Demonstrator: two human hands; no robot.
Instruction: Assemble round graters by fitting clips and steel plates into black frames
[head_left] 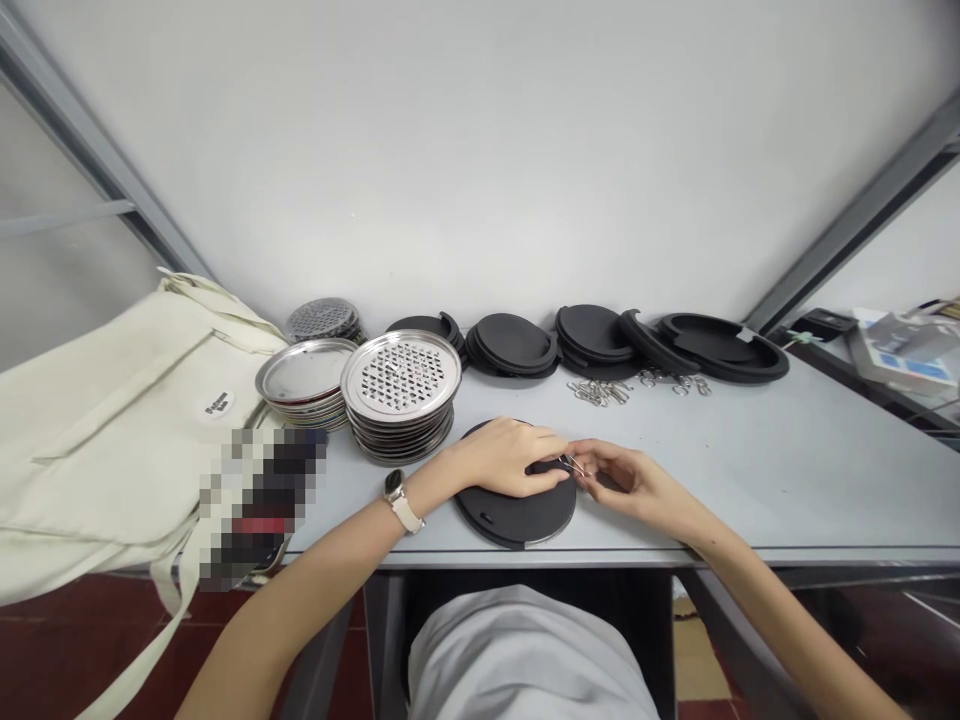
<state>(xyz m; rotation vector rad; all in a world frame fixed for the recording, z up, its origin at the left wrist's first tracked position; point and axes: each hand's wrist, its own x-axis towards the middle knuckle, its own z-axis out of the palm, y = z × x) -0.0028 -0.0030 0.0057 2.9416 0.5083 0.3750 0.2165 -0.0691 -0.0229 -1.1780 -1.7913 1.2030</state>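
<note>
A flat black round plate (pixel 517 515) lies on the table close to its front edge. My left hand (pixel 517 458) rests across the plate, its fingers and thumb closed at the plate's right side. Between the fingertips of my right hand (pixel 622 478) is a thin metal wire clip (pixel 576 465), which meets the plate beside my left fingertips. Whether the clip is hooked into the plate cannot be made out. More small metal clips (pixel 598 391) lie in a loose pile farther back.
Stacked round metal graters (pixel 401 378) and metal discs (pixel 307 372) stand at the left. Several black round plates (pixel 512 345) and black rings (pixel 720 348) line the wall. A cream bag (pixel 112 420) covers the table's left end; boxes (pixel 904 350) sit far right.
</note>
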